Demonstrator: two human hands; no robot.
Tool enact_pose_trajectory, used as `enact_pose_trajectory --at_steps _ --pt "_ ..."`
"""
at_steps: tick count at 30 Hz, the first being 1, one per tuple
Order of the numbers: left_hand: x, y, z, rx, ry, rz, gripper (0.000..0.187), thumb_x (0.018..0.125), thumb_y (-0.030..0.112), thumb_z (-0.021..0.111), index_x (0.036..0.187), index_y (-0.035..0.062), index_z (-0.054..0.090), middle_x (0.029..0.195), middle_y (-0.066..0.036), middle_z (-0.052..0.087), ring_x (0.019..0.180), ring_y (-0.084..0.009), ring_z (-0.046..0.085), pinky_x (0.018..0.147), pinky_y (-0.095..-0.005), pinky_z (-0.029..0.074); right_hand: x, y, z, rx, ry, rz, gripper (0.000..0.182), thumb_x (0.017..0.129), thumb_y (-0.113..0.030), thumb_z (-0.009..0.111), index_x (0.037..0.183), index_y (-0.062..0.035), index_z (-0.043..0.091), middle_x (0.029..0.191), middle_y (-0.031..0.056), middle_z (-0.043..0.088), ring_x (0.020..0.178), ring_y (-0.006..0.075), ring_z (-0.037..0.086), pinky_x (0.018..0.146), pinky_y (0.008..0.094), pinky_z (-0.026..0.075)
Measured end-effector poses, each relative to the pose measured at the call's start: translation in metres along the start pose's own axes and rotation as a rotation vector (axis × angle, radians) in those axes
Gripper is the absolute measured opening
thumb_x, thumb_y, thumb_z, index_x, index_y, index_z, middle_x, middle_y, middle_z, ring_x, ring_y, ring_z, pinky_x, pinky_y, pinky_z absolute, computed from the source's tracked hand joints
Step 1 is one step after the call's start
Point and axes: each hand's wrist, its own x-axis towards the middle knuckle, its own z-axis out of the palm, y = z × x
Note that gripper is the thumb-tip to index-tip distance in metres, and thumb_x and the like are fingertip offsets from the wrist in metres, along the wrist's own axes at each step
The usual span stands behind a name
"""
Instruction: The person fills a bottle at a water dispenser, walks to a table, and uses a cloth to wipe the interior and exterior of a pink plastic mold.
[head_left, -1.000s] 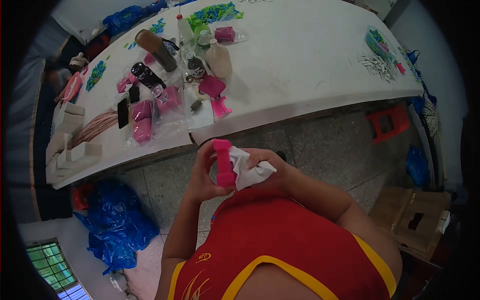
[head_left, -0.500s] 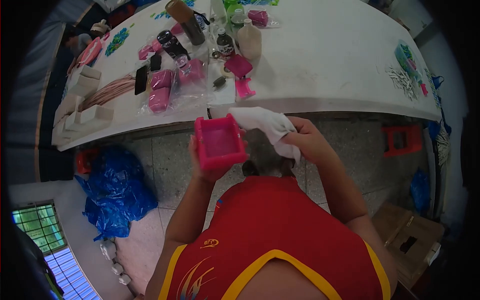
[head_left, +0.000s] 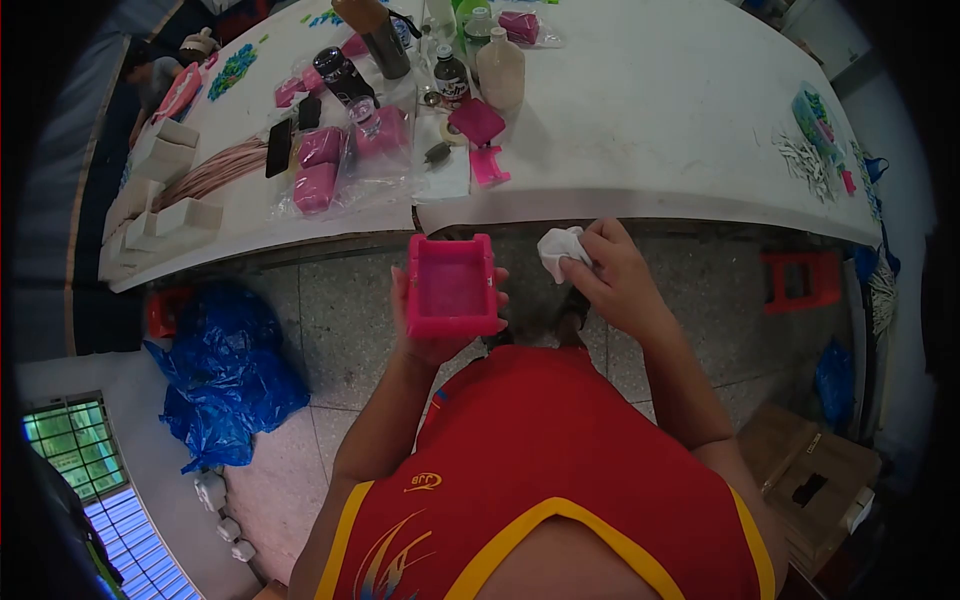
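Note:
A square pink box-like piece [head_left: 452,325] with a recessed, paler middle lies in my left hand [head_left: 402,300], which cups it from below with fingers along both sides. My right hand [head_left: 615,275] is closed on a bunched white cloth [head_left: 562,252], to the right of the pink piece and apart from it. Both hands are in front of the table's near edge. On the table straight ahead lie a dark pink square piece [head_left: 477,121] and a bright pink bracket-shaped piece [head_left: 489,166].
Bagged pink pieces [head_left: 316,187], a phone [head_left: 279,148], several bottles [head_left: 500,70] and white blocks [head_left: 188,226] occupy the white table [head_left: 640,130]. Blue plastic bags [head_left: 235,370] lie on the floor at left. A red stool [head_left: 800,282] and a cardboard box [head_left: 815,480] are at right. Another person [head_left: 155,80] is at far left.
My right hand has drawn the cloth away from the pink piece, and the cloth is now bunched smaller. The pink piece has shifted slightly right and turned straighter.

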Motion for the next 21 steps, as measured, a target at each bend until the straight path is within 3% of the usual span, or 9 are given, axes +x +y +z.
enact_pose_trajectory --at_steps 2,5,7,9,14,16,18,20,21 --pt "0.002 -0.002 0.001 0.001 -0.002 -0.004 0.101 0.081 0.081 0.038 0.148 0.0065 0.029 0.138 -0.027 0.044 0.116 -0.0413 0.055 0.088 -0.0584 0.051 0.001 0.011 0.006 -0.089 0.121 -0.404 0.018 0.083 -0.011 0.065 0.093 0.0027 0.06 0.106 0.0148 0.053 0.091 0.025 0.057 0.077 0.0344 0.047" --pt "0.003 -0.009 0.003 0.002 0.017 -0.039 0.098 0.083 0.08 0.037 0.147 0.0067 0.03 0.139 -0.025 0.045 0.117 -0.0405 0.055 0.091 -0.0575 0.05 0.0 0.008 0.022 0.227 -0.02 -0.405 0.015 0.083 -0.006 0.063 0.095 0.002 0.059 0.111 0.0124 0.051 0.096 0.022 0.055 0.081 0.0313 0.046" --pt "0.004 -0.016 0.004 0.06 0.2 -0.033 0.102 0.081 0.082 0.038 0.146 0.0043 0.029 0.14 -0.022 0.045 0.122 -0.0375 0.053 0.095 -0.0563 0.048 0.0 0.0 0.037 0.268 -0.012 -0.332 0.014 0.084 -0.005 0.062 0.095 0.0014 0.059 0.108 0.0114 0.053 0.095 0.0201 0.055 0.081 0.0305 0.046" --pt "0.005 -0.019 0.003 0.109 0.204 -0.058 0.1 0.081 0.081 0.04 0.146 0.0052 0.031 0.14 -0.02 0.046 0.123 -0.0361 0.052 0.098 -0.054 0.047 0.003 0.005 0.051 0.309 -0.007 -0.26 0.013 0.084 -0.005 0.062 0.096 0.0008 0.059 0.106 0.0105 0.054 0.094 0.0183 0.056 0.081 0.0297 0.046" --pt "0.003 -0.024 0.002 0.245 0.226 -0.19 0.09 0.084 0.074 0.045 0.143 0.006 0.035 0.138 -0.017 0.049 0.124 -0.0332 0.052 0.103 -0.0485 0.043 0.024 0.012 0.064 0.406 0.307 0.029 0.009 0.088 -0.004 0.061 0.097 -0.002 0.06 0.093 0.0051 0.058 0.086 0.0105 0.054 0.077 0.0267 0.045" --pt "0.003 -0.025 0.013 0.443 0.233 -0.256 0.084 0.088 0.067 0.049 0.143 0.0056 0.034 0.137 -0.015 0.049 0.124 -0.0307 0.052 0.104 -0.0469 0.043 0.026 0.0 0.062 0.39 0.301 -0.011 0.01 0.088 -0.004 0.062 0.097 -0.0017 0.06 0.093 0.0062 0.058 0.086 0.0118 0.055 0.076 0.0271 0.045" --pt "0.008 -0.028 0.017 0.401 0.226 -0.239 0.078 0.09 0.061 0.049 0.142 0.0051 0.035 0.135 -0.014 0.051 0.122 -0.0283 0.054 0.103 -0.0444 0.044 0.026 -0.013 0.059 0.379 0.29 -0.05 0.01 0.088 -0.004 0.062 0.097 -0.0015 0.06 0.094 0.0074 0.058 0.086 0.0131 0.056 0.074 0.0274 0.045" --pt "0.01 -0.028 0.02 0.36 0.222 -0.218 0.073 0.092 0.056 0.05 0.141 0.0045 0.035 0.133 -0.013 0.052 0.119 -0.026 0.055 0.101 -0.042 0.045 0.023 -0.023 0.061 0.287 0.222 -0.301 0.012 0.087 -0.003 0.063 0.098 -0.0005 0.06 0.096 0.0104 0.058 0.086 0.0188 0.058 0.074 0.0292 0.046" --pt "0.011 -0.028 0.021 0.346 0.242 -0.169 0.072 0.092 0.056 0.05 0.141 0.0049 0.036 0.132 -0.013 0.053 0.119 -0.0253 0.056 0.101 -0.0413 0.045 0.022 -0.026 0.064 0.287 0.218 -0.301 0.012 0.087 -0.003 0.063 0.098 -0.0005 0.06 0.096 0.0104 0.058 0.086 0.0188 0.058 0.074 0.0292 0.046"
